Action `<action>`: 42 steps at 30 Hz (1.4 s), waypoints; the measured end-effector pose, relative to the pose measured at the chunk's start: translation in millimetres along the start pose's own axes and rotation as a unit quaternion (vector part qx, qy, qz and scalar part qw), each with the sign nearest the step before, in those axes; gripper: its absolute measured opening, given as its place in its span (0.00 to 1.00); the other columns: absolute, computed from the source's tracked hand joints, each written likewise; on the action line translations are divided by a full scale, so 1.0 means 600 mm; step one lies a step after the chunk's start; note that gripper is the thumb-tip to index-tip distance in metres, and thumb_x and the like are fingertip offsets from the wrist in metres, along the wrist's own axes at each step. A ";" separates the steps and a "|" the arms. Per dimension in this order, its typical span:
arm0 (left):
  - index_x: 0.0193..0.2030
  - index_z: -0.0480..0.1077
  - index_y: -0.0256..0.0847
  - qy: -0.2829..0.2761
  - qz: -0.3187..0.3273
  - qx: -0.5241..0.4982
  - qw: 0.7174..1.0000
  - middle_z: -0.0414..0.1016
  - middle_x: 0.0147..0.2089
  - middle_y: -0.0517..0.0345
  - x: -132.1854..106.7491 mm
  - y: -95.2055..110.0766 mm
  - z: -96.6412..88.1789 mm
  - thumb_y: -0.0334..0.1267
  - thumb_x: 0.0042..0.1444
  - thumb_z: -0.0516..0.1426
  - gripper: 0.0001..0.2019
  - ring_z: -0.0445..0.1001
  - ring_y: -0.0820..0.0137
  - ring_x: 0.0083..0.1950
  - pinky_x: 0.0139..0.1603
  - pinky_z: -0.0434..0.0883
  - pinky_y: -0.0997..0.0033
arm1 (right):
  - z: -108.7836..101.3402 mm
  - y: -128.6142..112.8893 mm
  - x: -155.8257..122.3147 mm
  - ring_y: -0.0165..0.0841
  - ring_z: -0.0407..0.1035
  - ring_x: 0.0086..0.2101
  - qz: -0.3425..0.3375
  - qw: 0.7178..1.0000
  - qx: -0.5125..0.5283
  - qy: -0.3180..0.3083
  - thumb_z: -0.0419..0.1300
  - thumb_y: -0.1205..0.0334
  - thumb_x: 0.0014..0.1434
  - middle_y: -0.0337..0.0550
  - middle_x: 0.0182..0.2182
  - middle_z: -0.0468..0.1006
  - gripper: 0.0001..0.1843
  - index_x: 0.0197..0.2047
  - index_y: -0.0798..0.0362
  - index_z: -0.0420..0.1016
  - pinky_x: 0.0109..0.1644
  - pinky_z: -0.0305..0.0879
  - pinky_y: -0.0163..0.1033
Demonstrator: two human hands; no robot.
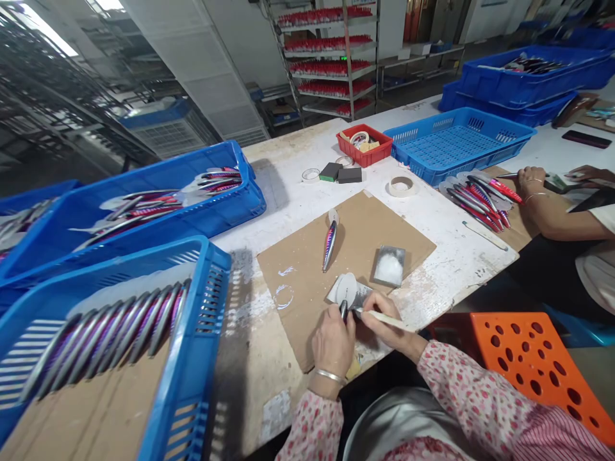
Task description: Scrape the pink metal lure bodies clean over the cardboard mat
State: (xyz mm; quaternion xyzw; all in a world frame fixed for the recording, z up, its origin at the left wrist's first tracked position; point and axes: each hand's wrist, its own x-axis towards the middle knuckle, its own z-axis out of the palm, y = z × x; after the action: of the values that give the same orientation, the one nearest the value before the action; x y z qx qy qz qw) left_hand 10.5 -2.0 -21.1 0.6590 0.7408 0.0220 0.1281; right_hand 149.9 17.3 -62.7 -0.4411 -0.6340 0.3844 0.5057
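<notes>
My left hand [334,340] is closed around a fishing lure with a dark, slim body; its clear rounded lip [346,289] points away from me over a small grey block [362,295]. My right hand [388,322] pinches a slim tool with a pale handle [390,320], its tip close to the lure where the lip joins the body. That tip is too small to make out. Beyond my hands, a second lure [330,245], silver, purple and pink, lies on the cardboard sheet [307,272]. A dark square block with a white top [389,266] sits to the right.
At left, blue baskets [204,307] and bins [247,195] hold many lures. Tape rolls [402,186], dark blocks [350,175], a red basket [365,150] and a blue basket [461,144] stand at the back. A co-worker's hands [532,181] work at right beside piled lures [475,200].
</notes>
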 end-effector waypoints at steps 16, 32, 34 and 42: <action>0.35 0.68 0.40 0.002 0.078 -0.436 0.897 0.74 0.31 0.63 -0.011 -0.030 -0.046 0.46 0.56 0.57 0.11 0.71 0.72 0.33 0.36 0.69 0.74 | -0.021 -0.021 -0.009 0.27 0.58 0.20 0.179 0.912 0.354 -0.107 0.63 0.47 0.58 0.31 0.19 0.65 0.18 0.31 0.49 0.62 0.25 0.51 0.34; 0.43 0.72 0.44 0.013 0.169 0.025 0.985 0.73 0.43 0.58 0.024 -0.119 -0.058 0.29 0.59 0.54 0.09 0.73 0.67 0.44 0.41 0.66 0.71 | -0.048 -0.015 0.015 0.33 0.63 0.31 0.132 0.978 0.067 -0.145 0.59 0.51 0.61 0.38 0.29 0.70 0.12 0.33 0.50 0.67 0.35 0.58 0.38; 0.43 0.71 0.43 -0.001 0.185 0.034 0.982 0.73 0.42 0.58 0.029 -0.120 -0.055 0.27 0.59 0.54 0.10 0.73 0.67 0.45 0.42 0.66 0.70 | -0.053 -0.015 0.017 0.32 0.63 0.29 0.144 0.980 0.081 -0.109 0.60 0.50 0.60 0.37 0.27 0.69 0.13 0.32 0.50 0.67 0.34 0.58 0.37; 0.42 0.70 0.42 -0.018 0.246 0.073 0.966 0.74 0.39 0.57 0.051 -0.112 -0.067 0.27 0.62 0.50 0.09 0.72 0.67 0.40 0.39 0.64 0.68 | -0.044 -0.022 0.040 0.29 0.62 0.27 0.155 0.979 0.116 -0.069 0.63 0.49 0.57 0.35 0.25 0.68 0.15 0.32 0.51 0.67 0.31 0.57 0.35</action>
State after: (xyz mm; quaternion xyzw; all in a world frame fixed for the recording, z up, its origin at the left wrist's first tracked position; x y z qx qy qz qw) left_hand -66.7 24.8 -1.1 0.8290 0.5527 -0.0129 0.0840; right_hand 170.9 36.9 -38.2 -0.4450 -0.5425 0.5584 0.4426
